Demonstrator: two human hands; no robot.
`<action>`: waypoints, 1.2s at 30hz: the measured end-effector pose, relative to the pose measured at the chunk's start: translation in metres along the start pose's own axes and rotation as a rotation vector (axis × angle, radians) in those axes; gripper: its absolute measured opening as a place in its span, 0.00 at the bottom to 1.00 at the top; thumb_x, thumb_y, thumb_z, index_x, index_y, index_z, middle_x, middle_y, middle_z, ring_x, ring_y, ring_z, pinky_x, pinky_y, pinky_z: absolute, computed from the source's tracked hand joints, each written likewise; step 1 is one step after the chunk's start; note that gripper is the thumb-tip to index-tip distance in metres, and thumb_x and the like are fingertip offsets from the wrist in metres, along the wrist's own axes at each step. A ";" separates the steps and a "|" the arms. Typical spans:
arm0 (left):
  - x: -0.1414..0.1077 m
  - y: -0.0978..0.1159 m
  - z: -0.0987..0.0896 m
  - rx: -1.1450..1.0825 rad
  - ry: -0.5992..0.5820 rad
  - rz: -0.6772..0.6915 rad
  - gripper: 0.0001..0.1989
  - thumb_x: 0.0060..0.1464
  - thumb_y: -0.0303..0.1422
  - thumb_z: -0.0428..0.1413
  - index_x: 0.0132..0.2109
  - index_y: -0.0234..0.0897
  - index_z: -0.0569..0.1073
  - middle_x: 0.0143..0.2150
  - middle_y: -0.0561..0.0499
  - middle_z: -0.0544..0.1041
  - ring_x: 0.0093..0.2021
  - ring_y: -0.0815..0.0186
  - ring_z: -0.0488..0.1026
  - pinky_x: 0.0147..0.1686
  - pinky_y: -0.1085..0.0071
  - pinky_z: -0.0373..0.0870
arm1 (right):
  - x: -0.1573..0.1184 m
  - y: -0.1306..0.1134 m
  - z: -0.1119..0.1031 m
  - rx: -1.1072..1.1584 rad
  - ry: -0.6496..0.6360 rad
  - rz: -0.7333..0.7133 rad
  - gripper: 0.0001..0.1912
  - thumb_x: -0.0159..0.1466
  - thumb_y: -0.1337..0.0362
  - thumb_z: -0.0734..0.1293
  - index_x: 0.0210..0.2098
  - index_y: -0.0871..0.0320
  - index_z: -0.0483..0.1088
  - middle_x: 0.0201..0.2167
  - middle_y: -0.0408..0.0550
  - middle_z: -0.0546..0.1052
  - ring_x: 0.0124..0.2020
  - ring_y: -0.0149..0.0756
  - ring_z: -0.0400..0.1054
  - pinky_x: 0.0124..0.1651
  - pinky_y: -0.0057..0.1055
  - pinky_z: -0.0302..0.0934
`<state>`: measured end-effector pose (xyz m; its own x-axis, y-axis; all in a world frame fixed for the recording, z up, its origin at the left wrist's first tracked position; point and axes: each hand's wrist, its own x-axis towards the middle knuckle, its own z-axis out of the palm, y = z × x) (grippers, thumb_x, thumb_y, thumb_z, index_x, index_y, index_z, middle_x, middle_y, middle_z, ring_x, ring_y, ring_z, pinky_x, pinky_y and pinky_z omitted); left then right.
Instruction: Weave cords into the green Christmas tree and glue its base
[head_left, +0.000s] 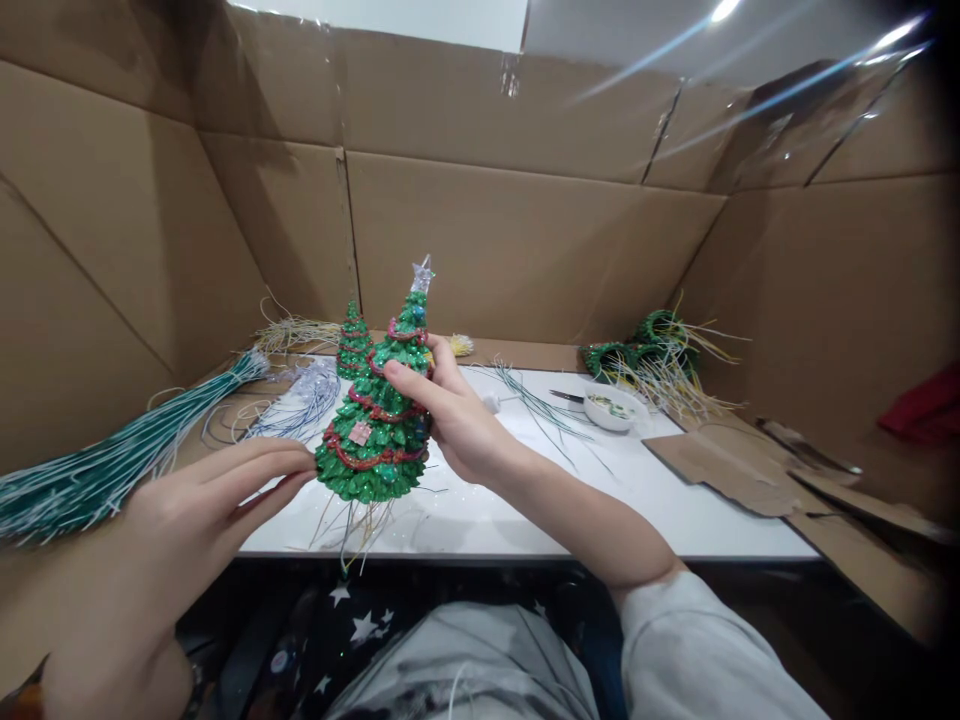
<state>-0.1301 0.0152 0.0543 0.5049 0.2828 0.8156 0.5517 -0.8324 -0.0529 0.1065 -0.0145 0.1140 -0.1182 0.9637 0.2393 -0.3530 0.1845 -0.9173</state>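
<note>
I have the green tree (382,415) raised over the near edge of the desk (510,520), star end up and leaning slightly. My right hand (461,410) wraps its upper half, thumb across the front; my left hand (217,490) brings thumb and fingers together at the lower rim (pinching or just touching, I can't tell). I'd call this steadying; the next move seems to call for keeping the dangling wires (364,530) free.

The white table (480,528) carries an upright green tree (352,345), loose green wires (534,398), a white bowl (610,423) and, rightward, flat cardboard (724,468).
</note>
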 end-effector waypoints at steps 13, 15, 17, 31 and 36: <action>0.003 0.000 0.002 -0.021 -0.022 -0.009 0.06 0.62 0.38 0.55 0.41 0.43 0.74 0.38 0.55 0.80 0.36 0.68 0.78 0.37 0.76 0.70 | 0.005 0.003 -0.003 0.009 0.001 -0.002 0.24 0.57 0.52 0.74 0.48 0.46 0.60 0.46 0.41 0.76 0.50 0.41 0.72 0.60 0.47 0.63; 0.003 0.000 0.002 -0.042 -0.026 -0.028 0.06 0.62 0.38 0.55 0.41 0.43 0.74 0.38 0.55 0.80 0.36 0.69 0.78 0.38 0.76 0.70 | 0.004 0.003 -0.003 0.009 -0.001 -0.001 0.24 0.57 0.52 0.74 0.48 0.45 0.60 0.45 0.41 0.76 0.50 0.41 0.72 0.60 0.47 0.63; 0.003 0.000 0.001 -0.062 -0.035 -0.040 0.05 0.62 0.38 0.55 0.41 0.43 0.74 0.39 0.55 0.80 0.36 0.69 0.78 0.38 0.76 0.69 | 0.004 0.002 -0.003 0.002 0.004 0.003 0.25 0.57 0.52 0.74 0.48 0.46 0.60 0.46 0.41 0.76 0.51 0.42 0.72 0.59 0.47 0.63; 0.009 0.008 0.001 -0.027 0.024 -0.021 0.02 0.59 0.32 0.57 0.40 0.42 0.73 0.36 0.55 0.79 0.33 0.69 0.77 0.36 0.75 0.69 | 0.009 0.006 -0.006 0.041 0.085 0.030 0.28 0.53 0.51 0.76 0.49 0.47 0.62 0.45 0.43 0.75 0.50 0.42 0.71 0.60 0.46 0.62; 0.008 0.008 0.001 0.011 0.048 -0.003 0.01 0.60 0.32 0.57 0.40 0.43 0.73 0.35 0.56 0.80 0.32 0.69 0.78 0.36 0.74 0.69 | 0.009 0.006 -0.006 0.031 0.097 0.032 0.28 0.54 0.51 0.75 0.48 0.47 0.62 0.46 0.44 0.76 0.51 0.42 0.70 0.60 0.47 0.61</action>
<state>-0.1209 0.0116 0.0594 0.4710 0.2620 0.8424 0.5607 -0.8261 -0.0565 0.1087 -0.0042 0.1091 -0.0398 0.9835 0.1764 -0.3794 0.1485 -0.9132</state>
